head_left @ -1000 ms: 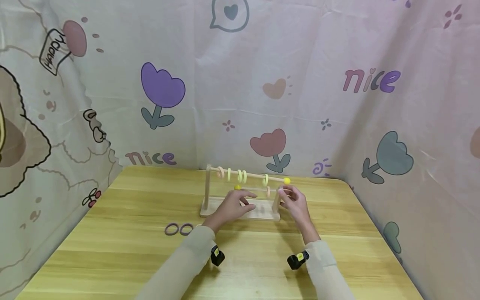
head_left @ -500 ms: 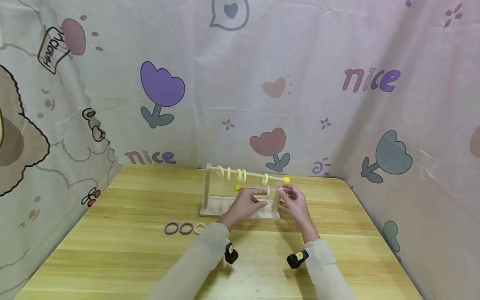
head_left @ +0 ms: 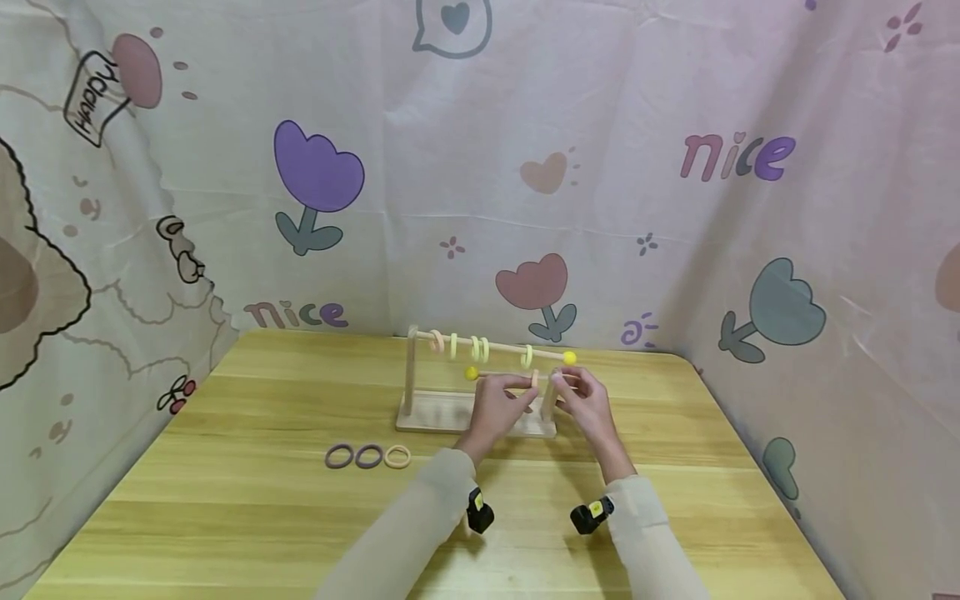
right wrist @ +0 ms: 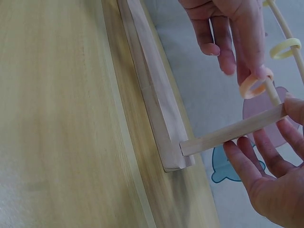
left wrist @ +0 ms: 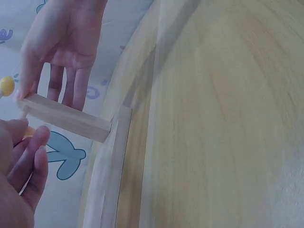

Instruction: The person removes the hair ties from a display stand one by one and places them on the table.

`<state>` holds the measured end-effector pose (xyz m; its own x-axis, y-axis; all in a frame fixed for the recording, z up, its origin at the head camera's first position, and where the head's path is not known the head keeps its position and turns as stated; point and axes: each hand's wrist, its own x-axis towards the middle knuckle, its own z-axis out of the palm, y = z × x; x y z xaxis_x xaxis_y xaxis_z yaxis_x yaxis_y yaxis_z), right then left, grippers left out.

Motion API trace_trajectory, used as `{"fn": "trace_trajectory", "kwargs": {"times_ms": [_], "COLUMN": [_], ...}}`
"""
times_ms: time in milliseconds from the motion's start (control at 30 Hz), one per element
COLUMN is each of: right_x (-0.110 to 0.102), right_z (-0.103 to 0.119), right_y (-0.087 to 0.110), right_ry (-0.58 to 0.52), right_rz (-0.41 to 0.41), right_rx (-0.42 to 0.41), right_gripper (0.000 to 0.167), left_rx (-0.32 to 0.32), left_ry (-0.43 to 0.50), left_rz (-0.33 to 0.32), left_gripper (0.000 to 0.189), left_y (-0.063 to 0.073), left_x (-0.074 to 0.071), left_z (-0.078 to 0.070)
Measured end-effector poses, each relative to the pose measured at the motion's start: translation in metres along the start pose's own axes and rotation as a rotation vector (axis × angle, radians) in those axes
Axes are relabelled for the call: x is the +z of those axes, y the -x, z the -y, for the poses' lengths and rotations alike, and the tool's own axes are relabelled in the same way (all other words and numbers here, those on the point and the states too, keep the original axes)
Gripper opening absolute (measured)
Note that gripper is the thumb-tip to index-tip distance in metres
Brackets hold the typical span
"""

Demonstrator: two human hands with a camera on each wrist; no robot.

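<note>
The peach ring [right wrist: 246, 89] sits around the lower rod [right wrist: 272, 92], near the right post [right wrist: 232, 130]. My left hand [head_left: 495, 408] pinches it between thumb and index finger, the other fingers loosely bent. My right hand [head_left: 588, 400] grips the top of the right post, thumb at its end and fingers against its far side. I judge the step in hand to be shifting this ring along the rod; whether on or off, I can't tell. The next move, as I read it, calls for a light pinch with the ring square to the rod, so it doesn't bind, and the right hand bracing the post against tipping.

For room, the rod runs left to a yellow ball [head_left: 471, 373], its free end, standing apart from the left post [head_left: 410, 375]. The upper rod [head_left: 506, 348] passes over and behind my fingers, bearing five rings; I'd mind one pale green ring [head_left: 527, 357] close above the left fingertips. Below, the base [head_left: 435, 412] leaves a gap under the hand.

Farther out, two purple rings [head_left: 338, 466] and a cream ring [head_left: 397, 466] lie on the table [head_left: 540, 550], left of the left wrist. Backing out toward the front looks easiest to me; behind the stand, the table's far edge meets the curtain [head_left: 420, 167].
</note>
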<state>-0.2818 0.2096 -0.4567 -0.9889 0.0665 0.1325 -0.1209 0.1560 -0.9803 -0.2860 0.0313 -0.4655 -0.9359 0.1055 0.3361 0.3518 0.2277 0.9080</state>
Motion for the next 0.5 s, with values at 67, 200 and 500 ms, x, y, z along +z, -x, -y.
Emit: {"fn": "trace_trajectory", "kwargs": {"times_ms": [67, 200, 500], "right_x": [0.001, 0.001, 0.001], "right_z": [0.000, 0.001, 0.001], "right_y": [0.000, 0.001, 0.001], "right_ry": [-0.003, 0.002, -0.006], "right_rz": [0.000, 0.000, -0.005], "right_rx": [0.000, 0.001, 0.000], "right_gripper": [0.039, 0.039, 0.042], "left_rx": [-0.011, -0.027, -0.045], "left_ry": [0.013, 0.045, 0.034], "left_rz": [-0.009, -0.013, -0.053], "left_gripper": [0.019, 0.019, 0.015], "left_y": [0.000, 0.001, 0.002], "left_x": [0.000, -0.003, -0.014], "left_z": [0.000, 0.001, 0.003]}}
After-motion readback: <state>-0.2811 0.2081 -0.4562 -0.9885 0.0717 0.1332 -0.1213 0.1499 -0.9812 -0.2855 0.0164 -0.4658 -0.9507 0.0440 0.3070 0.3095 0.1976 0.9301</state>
